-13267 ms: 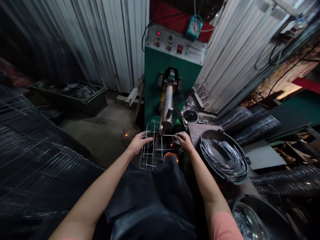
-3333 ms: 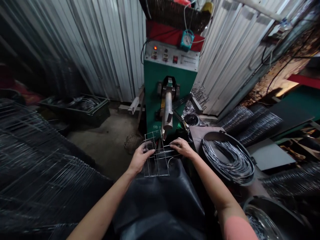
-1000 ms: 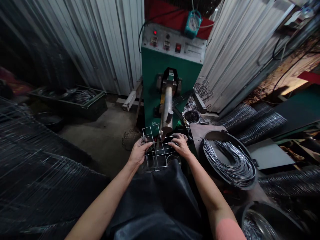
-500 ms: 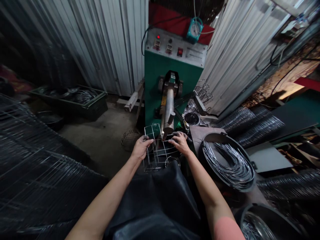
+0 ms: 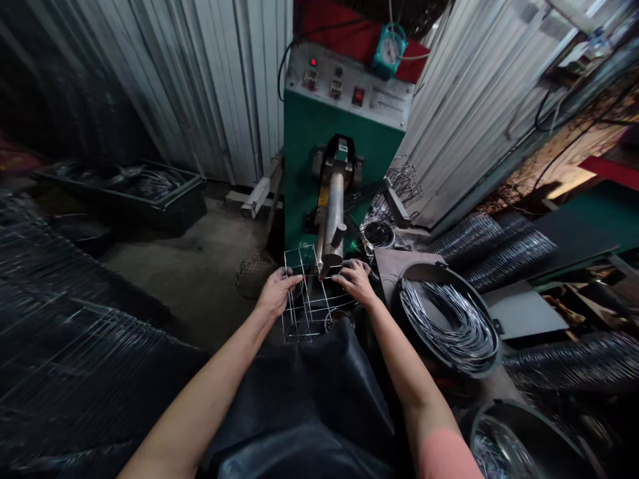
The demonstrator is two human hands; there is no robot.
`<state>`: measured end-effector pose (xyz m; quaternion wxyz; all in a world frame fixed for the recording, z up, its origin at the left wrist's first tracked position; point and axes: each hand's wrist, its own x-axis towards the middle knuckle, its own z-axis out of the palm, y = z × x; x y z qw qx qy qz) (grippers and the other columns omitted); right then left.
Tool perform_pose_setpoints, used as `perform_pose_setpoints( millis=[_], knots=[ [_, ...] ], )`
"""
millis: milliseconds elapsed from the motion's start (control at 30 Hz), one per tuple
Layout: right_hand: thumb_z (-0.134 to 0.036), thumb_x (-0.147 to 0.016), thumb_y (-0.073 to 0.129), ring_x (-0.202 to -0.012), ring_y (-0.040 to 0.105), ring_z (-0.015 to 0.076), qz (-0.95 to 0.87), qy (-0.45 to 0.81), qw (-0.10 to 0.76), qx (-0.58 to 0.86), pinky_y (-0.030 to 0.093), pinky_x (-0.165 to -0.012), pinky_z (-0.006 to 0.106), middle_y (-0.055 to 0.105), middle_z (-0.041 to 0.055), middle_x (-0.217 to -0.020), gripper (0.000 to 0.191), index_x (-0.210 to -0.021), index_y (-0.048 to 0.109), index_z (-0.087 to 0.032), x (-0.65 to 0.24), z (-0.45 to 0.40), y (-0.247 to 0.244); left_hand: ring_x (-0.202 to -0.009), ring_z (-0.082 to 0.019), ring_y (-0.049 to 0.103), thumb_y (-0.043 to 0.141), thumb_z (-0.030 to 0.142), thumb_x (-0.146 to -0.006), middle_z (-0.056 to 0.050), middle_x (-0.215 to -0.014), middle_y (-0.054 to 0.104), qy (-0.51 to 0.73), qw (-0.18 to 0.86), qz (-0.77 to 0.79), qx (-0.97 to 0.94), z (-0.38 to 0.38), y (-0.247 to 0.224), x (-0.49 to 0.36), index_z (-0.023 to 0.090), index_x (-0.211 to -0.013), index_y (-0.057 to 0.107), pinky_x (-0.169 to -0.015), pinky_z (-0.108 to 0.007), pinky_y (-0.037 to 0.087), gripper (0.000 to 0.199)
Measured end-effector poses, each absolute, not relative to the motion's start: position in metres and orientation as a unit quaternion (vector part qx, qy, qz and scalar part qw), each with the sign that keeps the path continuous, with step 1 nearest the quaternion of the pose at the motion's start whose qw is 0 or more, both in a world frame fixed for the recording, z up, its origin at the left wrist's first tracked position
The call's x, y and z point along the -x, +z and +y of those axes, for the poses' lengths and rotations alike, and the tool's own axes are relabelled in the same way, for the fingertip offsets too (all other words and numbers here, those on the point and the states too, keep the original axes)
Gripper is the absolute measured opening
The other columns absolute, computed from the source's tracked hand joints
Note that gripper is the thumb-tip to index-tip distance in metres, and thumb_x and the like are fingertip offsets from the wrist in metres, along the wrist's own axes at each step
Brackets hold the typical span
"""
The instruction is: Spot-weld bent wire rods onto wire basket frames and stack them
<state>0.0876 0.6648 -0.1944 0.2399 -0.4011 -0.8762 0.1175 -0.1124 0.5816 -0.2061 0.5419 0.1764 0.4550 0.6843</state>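
Wire basket frame (image 5: 305,299) held upright in both hands, over the lap of a black apron (image 5: 299,399), its far side against the front of a green spot welder (image 5: 319,126). The tip of the welder's steel electrode arm (image 5: 333,213) reaches down among the frame's top wires.

left hand (image 5: 274,293): fingers curled over the frame's left side, wires gripped between them; exact pinch hidden. right hand (image 5: 355,279): fingers slightly spread and hooked over a crosswire just beside the electrode tip; thumb not clearly visible.

Round metal rim (image 5: 338,319) sits just behind the frame's lower wires. Black tub of coiled steel wire (image 5: 449,319) stands to the right, near the right hand. Stacked wire mesh (image 5: 74,352) lies to the left, well apart. Small round wire cage (image 5: 254,276) on the concrete floor (image 5: 174,266), just left of the frame.
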Motion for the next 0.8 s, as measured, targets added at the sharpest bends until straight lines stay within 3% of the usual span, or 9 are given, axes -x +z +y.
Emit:
perform_pose_setpoints(
  millis=[200,667,800],
  knots=[
    [-0.041,-0.084,0.061,-0.106,0.045,0.0216,-0.876,0.129,0.244,0.395,0.023,-0.094,0.039,0.061,0.0042,-0.103,0.023,-0.074,0.067,-0.022,-0.088,0.665,-0.193,-0.052,-0.007,0.05,0.081,0.021,-0.038,0.005,-0.057,0.053,0.678,0.547,0.452,-0.19,0.582,-0.208,0.113,0.016,-0.067,0.049,-0.048,-0.016,0.034,0.044],
    [-0.036,-0.081,0.065,-0.106,0.047,0.0224,-0.866,0.148,0.25,0.408,0.022,-0.094,0.041,0.062,0.0051,-0.103,0.019,-0.072,0.065,-0.02,-0.086,0.66,-0.188,-0.047,-0.004,0.044,0.08,0.021,-0.038,0.007,-0.055,0.05,0.678,0.541,0.453,-0.205,0.577,-0.199,0.111,0.015,-0.066,0.048,-0.046,-0.016,0.031,0.043],
    [-0.031,-0.082,0.063,-0.1,0.053,0.0203,-0.851,0.19,0.278,0.403,0.025,-0.096,0.041,0.065,0.0031,-0.101,0.015,-0.094,0.064,-0.023,-0.093,0.652,-0.191,-0.045,-0.004,0.042,0.079,0.021,-0.039,0.007,-0.054,0.049,0.674,0.54,0.455,-0.219,0.566,-0.201,0.109,0.016,-0.066,0.047,-0.044,-0.016,0.029,0.042]
  ],
)
